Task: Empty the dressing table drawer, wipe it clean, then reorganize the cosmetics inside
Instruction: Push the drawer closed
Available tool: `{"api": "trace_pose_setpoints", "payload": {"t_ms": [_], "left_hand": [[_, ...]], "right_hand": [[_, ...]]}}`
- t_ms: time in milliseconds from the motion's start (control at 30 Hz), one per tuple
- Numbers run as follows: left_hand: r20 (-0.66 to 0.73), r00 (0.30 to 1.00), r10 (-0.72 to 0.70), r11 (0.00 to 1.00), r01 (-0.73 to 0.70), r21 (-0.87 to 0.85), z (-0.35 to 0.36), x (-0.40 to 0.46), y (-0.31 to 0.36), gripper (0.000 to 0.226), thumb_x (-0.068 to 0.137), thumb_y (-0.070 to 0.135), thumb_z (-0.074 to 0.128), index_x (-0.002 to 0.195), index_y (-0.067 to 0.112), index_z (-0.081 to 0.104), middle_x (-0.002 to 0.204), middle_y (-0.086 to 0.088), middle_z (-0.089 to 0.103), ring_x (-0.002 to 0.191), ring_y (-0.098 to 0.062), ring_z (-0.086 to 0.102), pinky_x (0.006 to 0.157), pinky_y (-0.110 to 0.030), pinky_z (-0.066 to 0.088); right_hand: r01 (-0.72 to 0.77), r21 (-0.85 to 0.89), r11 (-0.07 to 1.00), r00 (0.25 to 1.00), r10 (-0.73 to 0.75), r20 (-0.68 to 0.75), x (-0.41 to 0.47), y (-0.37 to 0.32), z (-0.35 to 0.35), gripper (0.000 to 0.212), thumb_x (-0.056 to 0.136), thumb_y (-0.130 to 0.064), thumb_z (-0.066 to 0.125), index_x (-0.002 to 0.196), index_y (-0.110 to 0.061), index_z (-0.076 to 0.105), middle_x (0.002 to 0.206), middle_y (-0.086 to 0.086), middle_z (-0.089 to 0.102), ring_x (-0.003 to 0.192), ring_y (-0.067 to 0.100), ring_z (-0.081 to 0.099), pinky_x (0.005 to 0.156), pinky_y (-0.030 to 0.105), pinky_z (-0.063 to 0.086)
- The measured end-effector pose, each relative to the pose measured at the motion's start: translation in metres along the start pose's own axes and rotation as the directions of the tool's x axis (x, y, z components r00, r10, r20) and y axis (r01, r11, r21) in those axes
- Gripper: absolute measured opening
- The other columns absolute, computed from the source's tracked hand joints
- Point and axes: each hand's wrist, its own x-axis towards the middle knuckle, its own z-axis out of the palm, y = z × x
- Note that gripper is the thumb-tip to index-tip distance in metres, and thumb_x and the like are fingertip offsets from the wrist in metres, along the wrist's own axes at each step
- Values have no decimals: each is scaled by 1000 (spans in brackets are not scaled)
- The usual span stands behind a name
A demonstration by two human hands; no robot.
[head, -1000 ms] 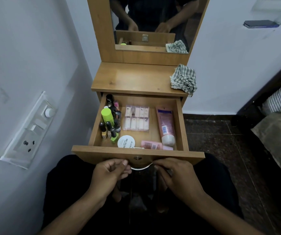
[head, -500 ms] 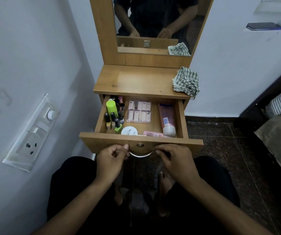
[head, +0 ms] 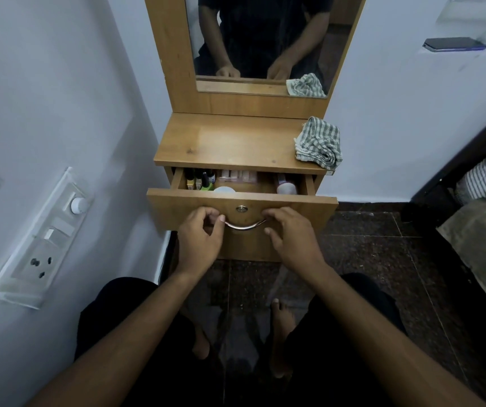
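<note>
The wooden drawer [head: 294, 212] of the dressing table [head: 230, 142] stands only a little way out. Through the narrow gap I see small nail polish bottles [head: 199, 180] at the left, a clear case of pink sticks [head: 237, 177] in the middle, a white round lid [head: 224, 190], and a pink tube's white cap [head: 286, 188] at the right. My left hand [head: 199, 242] pinches the left end of the curved metal handle [head: 244, 227]. My right hand [head: 291, 239] curls its fingers and thumb around the right end.
A striped green-and-white cloth [head: 319, 142] lies bunched on the table top's right corner. A mirror [head: 265, 39] rises behind. A switchboard [head: 42, 239] is on the left wall, a phone [head: 453, 44] on a ledge at the upper right, and a bed [head: 485, 230] at the right.
The drawer has slid back into the table, from nearly fully out to a narrow gap. Both hands stayed at the handle and moved forward with it.
</note>
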Motion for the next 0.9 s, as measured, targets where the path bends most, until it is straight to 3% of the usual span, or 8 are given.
{"api": "trace_pose_setpoints", "payload": {"t_ms": [200, 367, 467, 567, 833, 900], "left_hand": [[107, 993, 48, 998, -51, 31, 12, 22, -3, 38, 88, 8, 73, 124, 6, 61, 121, -7, 62, 111, -19, 60, 96, -38, 53], [154, 988, 12, 996, -26, 90, 18, 44, 1, 58, 88, 9, 72, 142, 3, 50, 138, -12, 55, 130, -26, 51, 107, -28, 37], [194, 981, 5, 994, -26, 104, 24, 50, 3, 68, 90, 10, 71, 150, 3, 41, 146, -14, 48, 137, -27, 44, 114, -33, 35], [205, 979, 11, 993, -35, 116, 27, 51, 3, 69, 90, 12, 70, 151, 3, 39, 148, -15, 46, 138, -29, 43, 115, -37, 35], [228, 974, 7, 995, -29, 94, 35, 45, -3, 78, 92, 14, 69, 158, 8, 27, 155, -11, 37, 144, -23, 35, 113, -23, 24], [220, 973, 63, 992, -85, 91, 34, 43, 1, 74, 92, 12, 68, 156, 6, 30, 154, -12, 39, 143, -23, 36, 113, -21, 23]], "right_hand": [[-14, -29, 999, 998, 15, 57, 27, 4, 10, 61, 88, -17, 72, 143, -13, 48, 139, 3, 48, 131, 23, 45, 111, 34, 37], [-10, -82, 997, 996, 17, 85, 45, 5, 13, 79, 87, -19, 74, 154, -13, 32, 152, 6, 37, 139, 28, 37, 116, 42, 36], [-4, -112, 994, 997, 13, 71, 53, 5, 13, 82, 87, -20, 74, 156, -14, 29, 154, 5, 35, 139, 29, 37, 114, 44, 37], [11, -131, 991, 997, -2, 73, 55, 4, 14, 82, 87, -21, 74, 156, -16, 29, 155, 3, 34, 138, 28, 38, 111, 46, 41], [41, -148, 988, 997, -31, 70, 52, 8, 18, 85, 87, -24, 75, 157, -18, 26, 156, 0, 32, 140, 25, 36, 112, 46, 42], [49, -153, 987, 997, -39, 69, 51, 7, 16, 83, 89, -27, 73, 157, -18, 27, 156, 1, 32, 141, 25, 36, 111, 46, 42]]}}
